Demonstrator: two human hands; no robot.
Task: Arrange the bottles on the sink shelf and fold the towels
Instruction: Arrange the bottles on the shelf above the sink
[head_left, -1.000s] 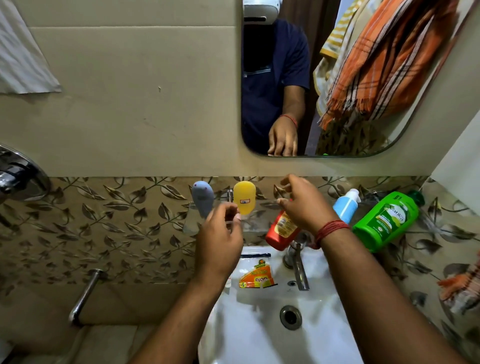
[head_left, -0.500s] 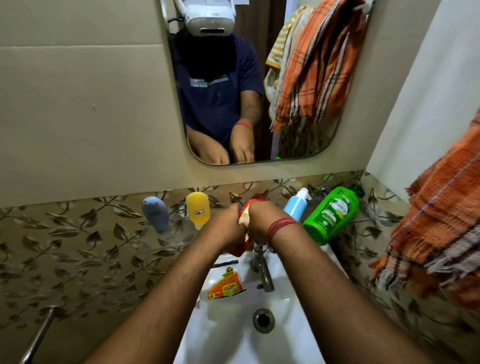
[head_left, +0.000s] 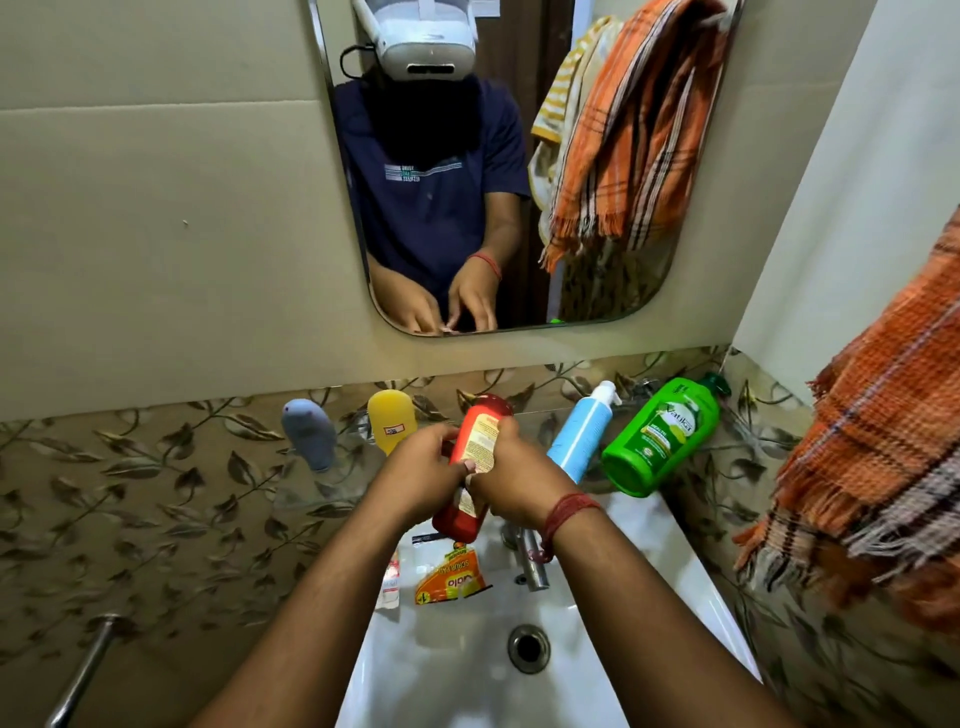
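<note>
Two hands on one bottle right now: my left hand (head_left: 421, 475) and my right hand (head_left: 514, 480) both have their fingers wrapped around the red bottle (head_left: 475, 457), just below the middle of the frame. It's tilted, cap end up near the wall, base hanging over the white sink (head_left: 467, 670). I'd call it not yet placed on the glass shelf (head_left: 317, 491).

Left of my hands, the grey bottle (head_left: 309, 434) and the yellow bottle (head_left: 392, 421) stand side by side on that shelf, looking settled. Right of my hands, the blue pump bottle (head_left: 584, 431) and the green bottle (head_left: 660, 436) appear to lean, close together, so I'd say that side probably wants straightening.

Down below, an orange sachet (head_left: 452, 577) and a small white packet (head_left: 390, 582) lie on the sink's rim beside the tap (head_left: 532, 558).

Towels? Not touched, by the look of it. The orange checked towel (head_left: 883, 452) hangs loose at the right edge of the frame, unfolded. My guess: bottles roughly halfway done, folding all still ahead.
</note>
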